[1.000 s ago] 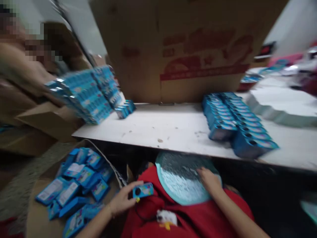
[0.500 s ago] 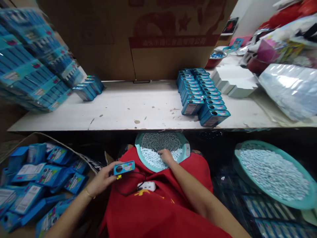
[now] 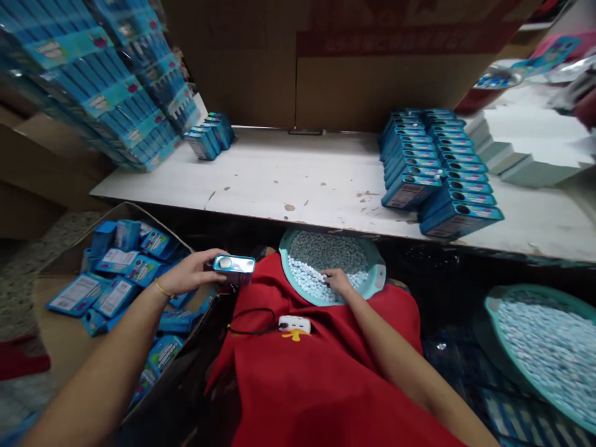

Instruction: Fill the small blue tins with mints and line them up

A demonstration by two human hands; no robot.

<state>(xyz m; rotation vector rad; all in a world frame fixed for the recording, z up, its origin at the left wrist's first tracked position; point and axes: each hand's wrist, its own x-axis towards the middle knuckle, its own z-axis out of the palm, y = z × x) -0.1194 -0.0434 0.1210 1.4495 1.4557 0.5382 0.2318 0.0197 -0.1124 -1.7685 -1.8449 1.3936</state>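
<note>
My left hand (image 3: 205, 268) is closed around a small blue box (image 3: 242, 266), held level beside my lap with its narrow face up; a bright round spot shows on that face. My right hand (image 3: 339, 283) reaches into a turquoise basin (image 3: 378, 276) on my lap, its fingers drawn together at the surface of the small white pellets (image 3: 310, 278). Whatever lies between those fingertips is too small to make out. Under my left forearm, an open carton (image 3: 69, 341) holds a loose heap of blue boxes (image 3: 116, 297).
On the white table (image 3: 270, 180) stand two rows of blue boxes (image 3: 435, 167), a few more boxes (image 3: 209, 136) and wrapped stacks (image 3: 107, 93). White card (image 3: 531, 146) is piled at right. Another pellet basin (image 3: 507, 347) sits lower right. A large carton (image 3: 372, 87) closes off the back.
The camera view has tilted and swung about. My left hand has turned the blue box so its narrow face catches the light. My right hand stays among the pellets.
</note>
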